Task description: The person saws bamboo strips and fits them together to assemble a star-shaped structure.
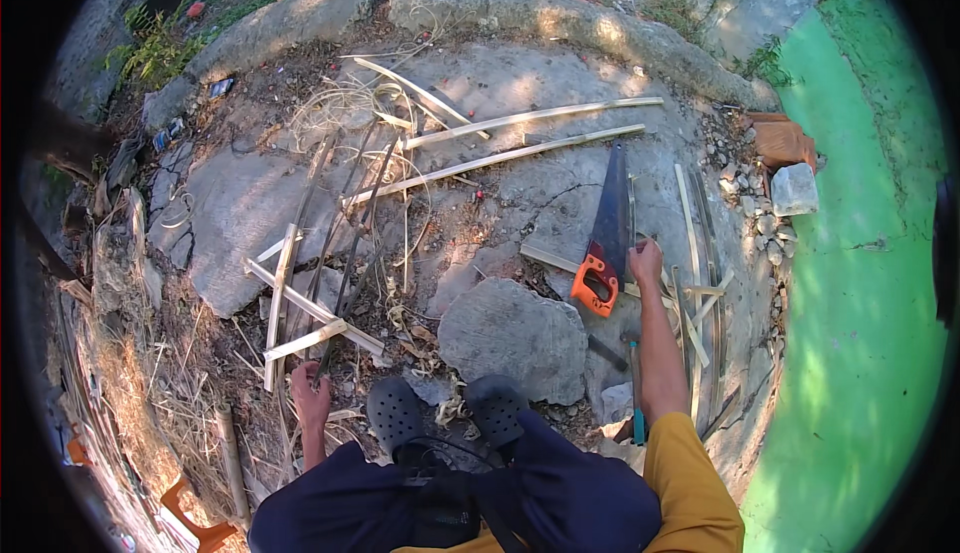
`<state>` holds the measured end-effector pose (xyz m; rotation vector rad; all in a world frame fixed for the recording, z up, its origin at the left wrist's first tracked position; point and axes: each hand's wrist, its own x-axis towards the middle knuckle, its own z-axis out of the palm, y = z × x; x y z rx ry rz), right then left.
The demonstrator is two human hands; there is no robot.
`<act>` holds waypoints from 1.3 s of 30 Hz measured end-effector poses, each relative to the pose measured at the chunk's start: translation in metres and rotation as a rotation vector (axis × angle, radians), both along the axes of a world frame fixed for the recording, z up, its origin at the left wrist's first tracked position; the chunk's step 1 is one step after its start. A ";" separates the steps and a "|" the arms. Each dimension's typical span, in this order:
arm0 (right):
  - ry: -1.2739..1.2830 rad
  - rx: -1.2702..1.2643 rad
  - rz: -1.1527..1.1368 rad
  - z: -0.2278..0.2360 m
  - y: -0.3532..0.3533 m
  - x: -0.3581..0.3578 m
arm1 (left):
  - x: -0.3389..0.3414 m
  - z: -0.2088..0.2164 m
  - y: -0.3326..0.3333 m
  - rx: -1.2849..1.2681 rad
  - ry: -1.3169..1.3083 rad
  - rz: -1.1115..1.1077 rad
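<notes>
My left hand (311, 399) is at the lower left, fingers closed round the near end of a long dark strip (352, 243). Pale wooden sticks (310, 302) lie crossed just beyond that hand. My right hand (646, 261) reaches forward on the right with its fingers pinched together; what they hold is too small to make out. Immediately left of those fingers lies a handsaw (608, 215) with a dark blade and an orange handle, its tip pointing away from me. Close to my right forearm is a hammer-like tool (636, 393) with a teal handle.
A flat round stone slab (512, 341) lies before my grey clogs (497, 408). Farther off are long pale sticks (535, 123) and a tangle of thin strips (340, 111). More sticks (692, 253) lie at right, near a brick (779, 140) and green ground (850, 353). Concrete blocks (560, 18) border the back.
</notes>
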<state>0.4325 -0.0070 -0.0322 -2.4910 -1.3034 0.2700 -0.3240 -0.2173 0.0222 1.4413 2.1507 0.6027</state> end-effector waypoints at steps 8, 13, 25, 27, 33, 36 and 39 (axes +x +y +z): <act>0.372 0.198 -0.016 0.042 -0.009 -0.034 | 0.048 0.051 0.047 0.093 -0.175 -0.024; 1.096 0.136 0.257 0.095 -0.079 -0.243 | 0.081 0.093 0.081 -0.191 -0.858 -0.129; 1.312 -0.595 0.742 0.116 -0.161 -0.369 | 0.135 0.085 0.078 -0.268 -1.254 -0.298; 1.303 -0.560 0.711 0.106 -0.164 -0.361 | 0.131 0.070 0.067 -0.255 -1.186 -0.303; 1.350 -0.358 0.440 0.101 -0.138 -0.300 | 0.093 0.054 0.059 -0.239 -0.774 -0.224; 1.095 -0.404 0.440 0.086 -0.136 -0.241 | 0.075 0.041 0.057 -0.128 -0.728 -0.138; 1.069 -0.419 0.464 0.083 -0.139 -0.225 | 0.050 0.040 0.052 -0.095 -0.624 0.008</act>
